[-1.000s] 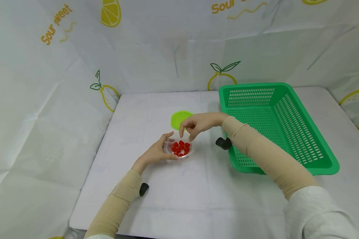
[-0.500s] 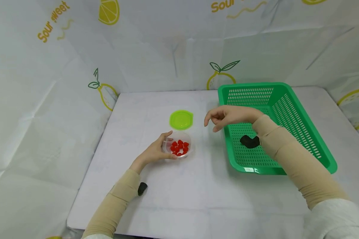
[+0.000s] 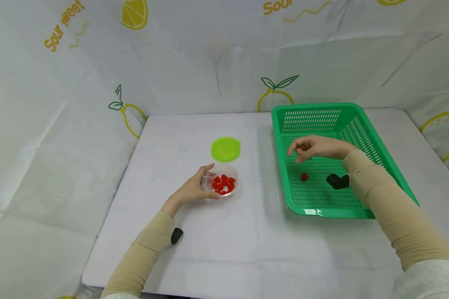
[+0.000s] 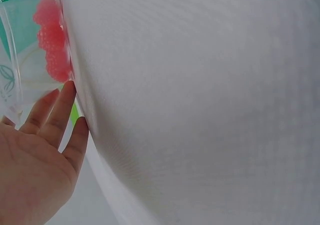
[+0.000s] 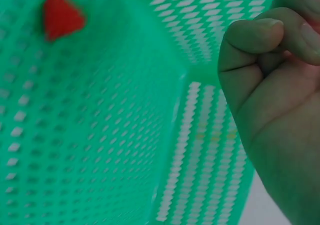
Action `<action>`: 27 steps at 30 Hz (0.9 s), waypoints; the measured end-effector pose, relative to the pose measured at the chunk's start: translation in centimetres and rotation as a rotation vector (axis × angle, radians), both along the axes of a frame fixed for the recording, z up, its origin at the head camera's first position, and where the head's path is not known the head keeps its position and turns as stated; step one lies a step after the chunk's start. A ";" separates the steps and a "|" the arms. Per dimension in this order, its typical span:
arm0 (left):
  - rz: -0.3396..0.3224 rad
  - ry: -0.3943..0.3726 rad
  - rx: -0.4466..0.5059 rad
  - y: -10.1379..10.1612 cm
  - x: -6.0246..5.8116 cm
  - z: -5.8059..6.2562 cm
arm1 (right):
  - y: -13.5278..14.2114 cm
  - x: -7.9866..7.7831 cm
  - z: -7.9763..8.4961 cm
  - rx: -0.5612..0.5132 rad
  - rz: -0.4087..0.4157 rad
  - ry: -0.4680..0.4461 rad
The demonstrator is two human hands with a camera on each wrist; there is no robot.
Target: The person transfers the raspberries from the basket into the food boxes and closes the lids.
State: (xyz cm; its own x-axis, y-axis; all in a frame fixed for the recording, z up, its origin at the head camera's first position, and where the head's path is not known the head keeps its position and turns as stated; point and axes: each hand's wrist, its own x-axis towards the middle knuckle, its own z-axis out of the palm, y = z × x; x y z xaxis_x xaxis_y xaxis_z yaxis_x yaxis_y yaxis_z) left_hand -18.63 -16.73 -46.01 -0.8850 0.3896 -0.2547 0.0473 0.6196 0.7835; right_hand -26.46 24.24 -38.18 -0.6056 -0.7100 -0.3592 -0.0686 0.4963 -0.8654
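Observation:
My left hand (image 3: 188, 189) holds a small clear plastic container (image 3: 229, 169) on the table, thumb on the near side and fingers round the far side. Inside it lie several red raspberries (image 3: 224, 182), their bumpy skins showing through the wall in the left wrist view. Over the green basket (image 3: 333, 213) hovers my right hand (image 3: 323, 146), fingers loosely bent, with a gap between thumb and forefinger and nothing visible in it. A single raspberry (image 3: 304, 177) lies on the basket floor, just nearer than the right fingertips; the right wrist view shows that raspberry (image 5: 62, 16) apart from the fingers.
A lime-green lid (image 3: 225, 149) lies flat just beyond the container. The basket's raised, slotted walls stand on the right half of the white-covered table (image 3: 224, 257). A lemon-print sheet (image 3: 194, 70) hangs behind the table's far edge.
My right hand has moved right, from above the container to over the basket, uncovering the lid and the lone raspberry. My left hand stays at the container.

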 end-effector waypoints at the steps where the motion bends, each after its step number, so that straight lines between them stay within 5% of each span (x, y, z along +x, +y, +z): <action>1: 0.000 0.000 0.000 0.0 0.0 0.0 | 0.3 -0.1 -0.4 0.009 -0.009 -0.004; 12: -0.007 0.005 -0.002 0.0 0.0 0.0 | 2.9 -0.9 -3.2 0.165 -0.061 -0.071; 27: -0.004 0.000 -0.001 0.0 -0.1 0.0 | 3.0 -0.9 -4.8 0.330 -0.024 -0.128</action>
